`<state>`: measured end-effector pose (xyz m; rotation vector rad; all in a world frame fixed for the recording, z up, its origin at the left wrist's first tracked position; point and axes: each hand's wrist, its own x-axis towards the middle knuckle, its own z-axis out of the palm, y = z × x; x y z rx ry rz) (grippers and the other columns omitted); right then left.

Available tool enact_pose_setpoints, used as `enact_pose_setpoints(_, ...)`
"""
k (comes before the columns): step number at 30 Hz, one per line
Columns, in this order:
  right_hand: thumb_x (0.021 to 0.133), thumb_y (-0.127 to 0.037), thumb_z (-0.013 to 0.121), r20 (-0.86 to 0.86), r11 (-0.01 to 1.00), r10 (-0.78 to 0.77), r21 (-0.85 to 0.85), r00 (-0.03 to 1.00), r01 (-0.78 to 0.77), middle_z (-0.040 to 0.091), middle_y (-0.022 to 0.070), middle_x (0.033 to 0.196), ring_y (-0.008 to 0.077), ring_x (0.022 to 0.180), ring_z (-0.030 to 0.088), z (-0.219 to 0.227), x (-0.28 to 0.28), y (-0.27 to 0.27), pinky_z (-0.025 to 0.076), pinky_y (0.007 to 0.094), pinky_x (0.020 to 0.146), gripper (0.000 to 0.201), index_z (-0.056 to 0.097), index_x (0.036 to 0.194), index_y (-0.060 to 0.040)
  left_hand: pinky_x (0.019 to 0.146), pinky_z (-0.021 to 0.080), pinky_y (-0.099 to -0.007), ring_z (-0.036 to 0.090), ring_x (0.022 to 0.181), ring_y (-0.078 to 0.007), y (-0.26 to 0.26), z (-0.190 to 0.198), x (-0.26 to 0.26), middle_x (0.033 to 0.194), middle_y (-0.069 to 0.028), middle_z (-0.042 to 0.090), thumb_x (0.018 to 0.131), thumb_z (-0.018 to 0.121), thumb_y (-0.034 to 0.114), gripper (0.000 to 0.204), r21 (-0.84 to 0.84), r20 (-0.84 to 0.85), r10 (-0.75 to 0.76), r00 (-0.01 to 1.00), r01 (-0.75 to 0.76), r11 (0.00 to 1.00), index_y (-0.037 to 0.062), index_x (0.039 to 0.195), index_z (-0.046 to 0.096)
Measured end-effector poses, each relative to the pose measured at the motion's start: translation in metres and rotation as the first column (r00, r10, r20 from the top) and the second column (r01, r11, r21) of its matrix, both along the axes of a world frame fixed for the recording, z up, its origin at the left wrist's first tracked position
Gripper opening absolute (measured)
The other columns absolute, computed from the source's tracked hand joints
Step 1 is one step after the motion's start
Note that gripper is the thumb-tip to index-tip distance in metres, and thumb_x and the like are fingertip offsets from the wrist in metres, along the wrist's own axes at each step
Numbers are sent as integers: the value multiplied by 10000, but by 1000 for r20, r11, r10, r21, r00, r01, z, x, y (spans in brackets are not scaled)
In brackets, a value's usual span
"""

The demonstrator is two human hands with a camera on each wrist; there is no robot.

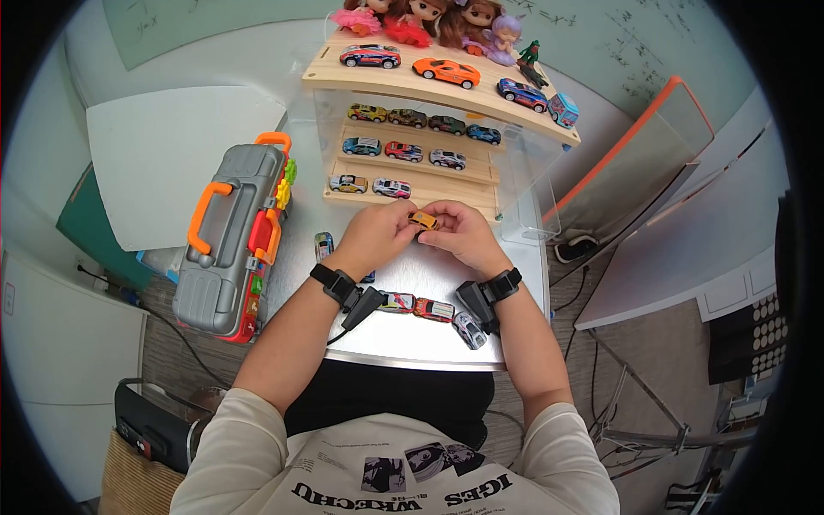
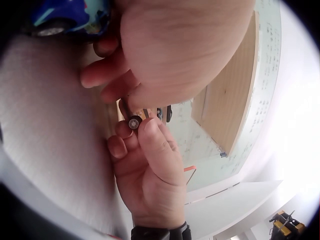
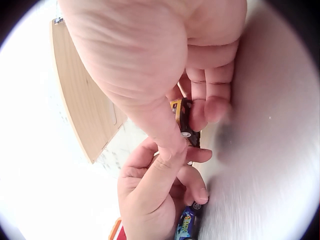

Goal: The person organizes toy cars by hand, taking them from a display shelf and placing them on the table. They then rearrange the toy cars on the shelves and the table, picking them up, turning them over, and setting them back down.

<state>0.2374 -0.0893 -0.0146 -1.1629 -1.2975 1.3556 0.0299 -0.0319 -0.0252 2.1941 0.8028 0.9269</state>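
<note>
In the head view a small orange-yellow toy car (image 1: 423, 221) is held up between both hands, in front of the shelf's lowest step. My left hand (image 1: 378, 233) pinches its left end, and my right hand (image 1: 468, 236) grips the other end with thumb and fingers. The left wrist view shows a black wheel of the toy car (image 2: 133, 122) beside the right thumb. From the right wrist, the yellow side and dark underside of the toy car (image 3: 180, 112) show between the fingers; the rest is hidden. A blue toy car (image 3: 185, 223) stands on the table below the left hand.
A wooden display shelf (image 1: 442, 193) bears rows of toy cars, with dolls (image 1: 416, 21) on top. Near the table's front edge stand a red toy car (image 1: 433, 309) and a silver one (image 1: 469, 330). A grey toolbox-like case (image 1: 227, 240) with orange handles stands left.
</note>
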Motion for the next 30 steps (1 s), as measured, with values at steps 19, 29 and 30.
enact_pose_setpoints(19,828,-122,831,420,888,-399,400,815,228,712,87,949,142,819,654,3,28,16,535,283,732,283,746,1069,1,685,561,-464,703,737,-378,-2,3,-3,785,-175,719,878,668,186,160,21,-38,48,998,-48,999,50,920,741)
enact_pose_setpoints(29,859,-145,792,625,910,-378,386,684,150,714,125,809,222,694,647,-2,18,43,523,350,673,333,735,1141,22,672,548,-449,692,725,-366,0,-2,-2,780,-165,710,868,655,149,122,76,-7,77,997,-76,994,45,880,718)
enact_pose_setpoints(30,859,-145,792,629,911,-374,387,682,143,714,125,809,222,694,647,-1,16,44,523,350,673,333,735,1141,22,676,548,-457,691,729,-370,-1,-2,-3,783,-167,710,864,651,149,121,73,-7,79,997,-78,994,45,868,712)
